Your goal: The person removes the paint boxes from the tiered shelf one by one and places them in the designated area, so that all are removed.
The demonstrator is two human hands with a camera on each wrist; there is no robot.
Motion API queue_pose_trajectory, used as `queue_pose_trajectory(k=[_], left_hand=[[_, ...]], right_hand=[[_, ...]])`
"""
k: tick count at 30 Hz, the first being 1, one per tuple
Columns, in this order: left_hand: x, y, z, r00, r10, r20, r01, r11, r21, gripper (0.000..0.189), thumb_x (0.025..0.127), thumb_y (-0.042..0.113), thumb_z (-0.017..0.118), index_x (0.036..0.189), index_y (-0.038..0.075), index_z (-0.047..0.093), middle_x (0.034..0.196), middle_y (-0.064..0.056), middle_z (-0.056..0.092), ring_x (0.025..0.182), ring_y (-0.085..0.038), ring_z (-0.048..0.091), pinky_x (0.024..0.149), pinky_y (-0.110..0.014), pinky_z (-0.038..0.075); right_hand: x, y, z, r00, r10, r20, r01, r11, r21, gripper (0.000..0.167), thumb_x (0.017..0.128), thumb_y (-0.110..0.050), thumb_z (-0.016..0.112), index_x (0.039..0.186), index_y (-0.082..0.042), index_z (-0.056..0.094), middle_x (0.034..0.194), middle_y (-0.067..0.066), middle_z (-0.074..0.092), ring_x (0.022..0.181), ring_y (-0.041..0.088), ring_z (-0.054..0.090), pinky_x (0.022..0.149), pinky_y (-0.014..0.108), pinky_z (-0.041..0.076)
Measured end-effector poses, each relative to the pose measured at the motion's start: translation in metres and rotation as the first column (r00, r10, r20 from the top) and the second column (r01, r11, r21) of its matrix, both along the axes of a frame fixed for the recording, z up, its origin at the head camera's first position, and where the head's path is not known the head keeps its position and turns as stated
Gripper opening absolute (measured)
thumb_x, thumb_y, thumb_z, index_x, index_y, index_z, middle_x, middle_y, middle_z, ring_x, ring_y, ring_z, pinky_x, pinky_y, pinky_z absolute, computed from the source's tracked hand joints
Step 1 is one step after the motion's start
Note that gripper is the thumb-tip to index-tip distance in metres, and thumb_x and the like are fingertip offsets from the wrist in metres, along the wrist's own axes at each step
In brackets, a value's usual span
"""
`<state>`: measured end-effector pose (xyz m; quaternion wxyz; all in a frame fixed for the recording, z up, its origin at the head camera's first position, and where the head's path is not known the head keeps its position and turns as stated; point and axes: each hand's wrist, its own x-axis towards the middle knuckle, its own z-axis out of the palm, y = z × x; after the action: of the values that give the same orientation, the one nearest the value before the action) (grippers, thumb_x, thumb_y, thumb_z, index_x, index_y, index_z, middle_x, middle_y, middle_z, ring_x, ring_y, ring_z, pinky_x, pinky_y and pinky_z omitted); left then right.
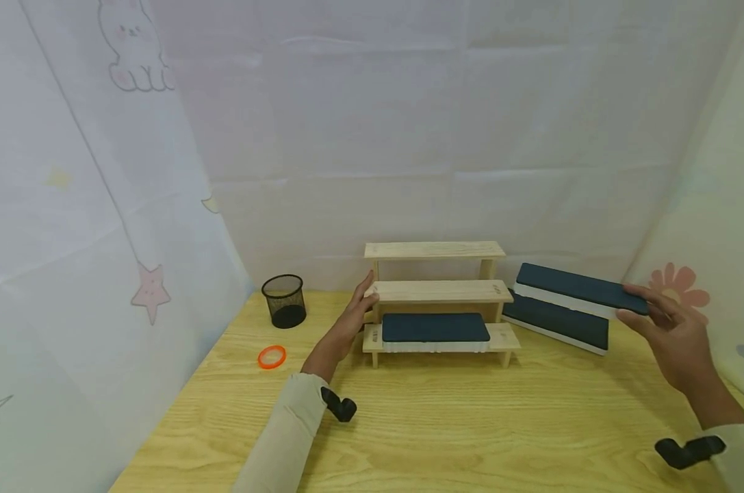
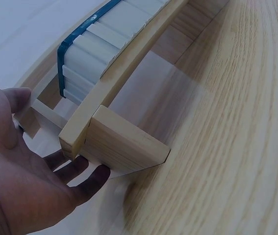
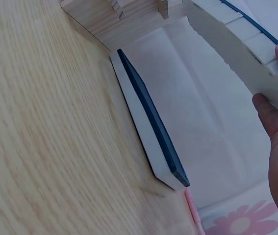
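One long navy-topped white box (image 1: 578,287): held above the yellowish wood-grain worktop (image 1: 433,424), right of the three-tier pale wooden stand (image 1: 436,291).
Right grip (image 1: 676,335): clamped on the box's right end; I'd pinch firmly and keep its unsupported far end level.
Left grip (image 1: 345,323): thumb and fingers apart, touching the stand's left end; I'd steady it without pushing.

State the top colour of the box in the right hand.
The top is dark blue; the head view shows it best.
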<state>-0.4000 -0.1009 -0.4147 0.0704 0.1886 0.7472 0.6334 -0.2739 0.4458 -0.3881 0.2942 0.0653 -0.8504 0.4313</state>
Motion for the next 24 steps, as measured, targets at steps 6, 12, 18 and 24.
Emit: queue_pose_trajectory(k=[6,12,18,24], left_hand=[[0.0,0.0,0.0,1.0,-0.002,-0.008,0.002,1.0,0.003,0.058,0.105,0.057,0.039,0.154,0.058,0.008,0.165,0.015,-0.004,0.153,-0.029,0.001,0.113,-0.07,0.007],[0.0,0.001,0.001,1.0,0.0,-0.001,0.0,1.0,0.0,0.057,0.106,0.054,0.039,0.155,0.058,0.008,0.165,0.017,-0.004,0.153,-0.028,0.001,0.114,-0.069,0.006],[0.0,0.001,0.003,1.0,0.003,-0.002,-0.003,1.0,0.002,0.058,0.107,0.053,0.039,0.156,0.055,0.008,0.165,0.015,-0.004,0.153,-0.029,0.004,0.113,-0.07,0.008],[0.003,0.002,0.002,1.0,0.007,-0.004,-0.007,1.0,0.008,0.058,0.107,0.053,0.039,0.156,0.055,0.009,0.165,0.015,-0.003,0.153,-0.03,0.005,0.113,-0.069,0.008]], right_hand=[[-0.001,0.003,-0.006,1.0,0.002,-0.005,-0.002,1.0,-0.013,0.056,0.095,-0.014,0.072,0.148,-0.016,0.052,0.147,-0.004,0.045,0.137,0.001,0.041,0.083,0.001,0.039],[0.001,0.006,-0.011,0.999,0.004,0.04,-0.002,0.999,-0.05,0.057,0.097,-0.015,0.07,0.15,-0.018,0.05,0.153,-0.005,0.039,0.139,0.0,0.037,0.083,0.001,0.039],[0.001,0.006,-0.015,0.999,0.024,0.034,-0.021,0.997,-0.069,0.058,0.097,-0.012,0.069,0.151,-0.017,0.049,0.152,-0.001,0.039,0.134,-0.004,0.042,0.083,0.001,0.04],[0.007,0.007,-0.018,0.997,-0.008,0.072,0.011,0.999,-0.035,0.058,0.097,-0.02,0.07,0.151,-0.023,0.049,0.154,-0.004,0.034,0.136,-0.005,0.038,0.08,0.0,0.038]])
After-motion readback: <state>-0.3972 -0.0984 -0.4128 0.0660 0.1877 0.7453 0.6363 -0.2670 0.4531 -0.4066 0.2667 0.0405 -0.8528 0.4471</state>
